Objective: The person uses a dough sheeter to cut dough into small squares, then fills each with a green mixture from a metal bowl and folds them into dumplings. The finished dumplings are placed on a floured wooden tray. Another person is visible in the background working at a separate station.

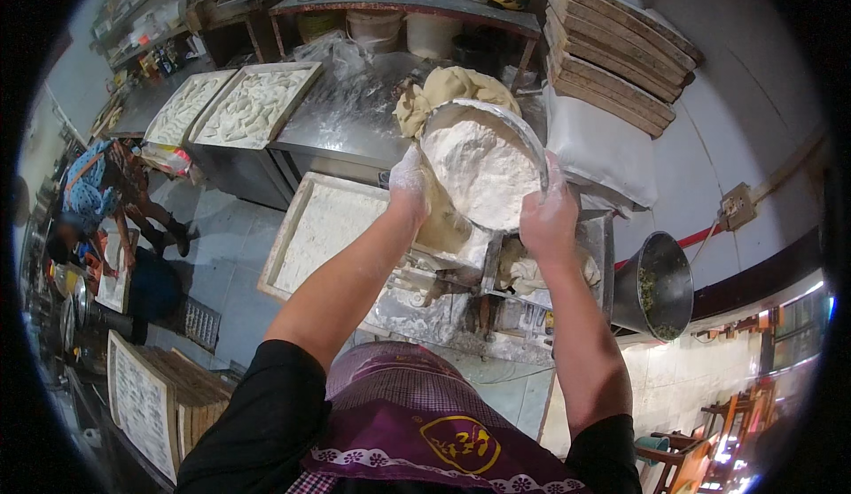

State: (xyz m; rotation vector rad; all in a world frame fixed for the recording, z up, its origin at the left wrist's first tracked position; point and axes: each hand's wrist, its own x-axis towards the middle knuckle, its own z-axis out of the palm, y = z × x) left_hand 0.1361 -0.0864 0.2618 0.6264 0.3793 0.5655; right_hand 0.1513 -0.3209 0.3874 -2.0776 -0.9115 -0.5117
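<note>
A round metal bowl (pixel 532 130) full of white flour (pixel 486 170) is held up in front of me, tilted so that its inside faces me. Flour dusts my left hand (pixel 408 179), which is closed at the bowl's left side, its fingertips partly hidden. On the opposite side, my right hand (pixel 543 210) grips the rim. A large lump of pale yellow dough (pixel 456 89) lies just behind the bowl on the metal worktop (pixel 355 95). Below the bowl, a smooth yellowish dough sheet (pixel 441 219) shows beside my left hand. More dough pieces (pixel 527 272) sit in a metal-sided box underneath.
A floured wooden tray (pixel 292 254) stands left of my left forearm. Trays of shaped dough pieces (pixel 253 104) lie farther left. Stacked wooden trays (pixel 612 50) rise at the back right, near a metal bucket (pixel 656 286). Another person (pixel 97 184) bends over at the far left.
</note>
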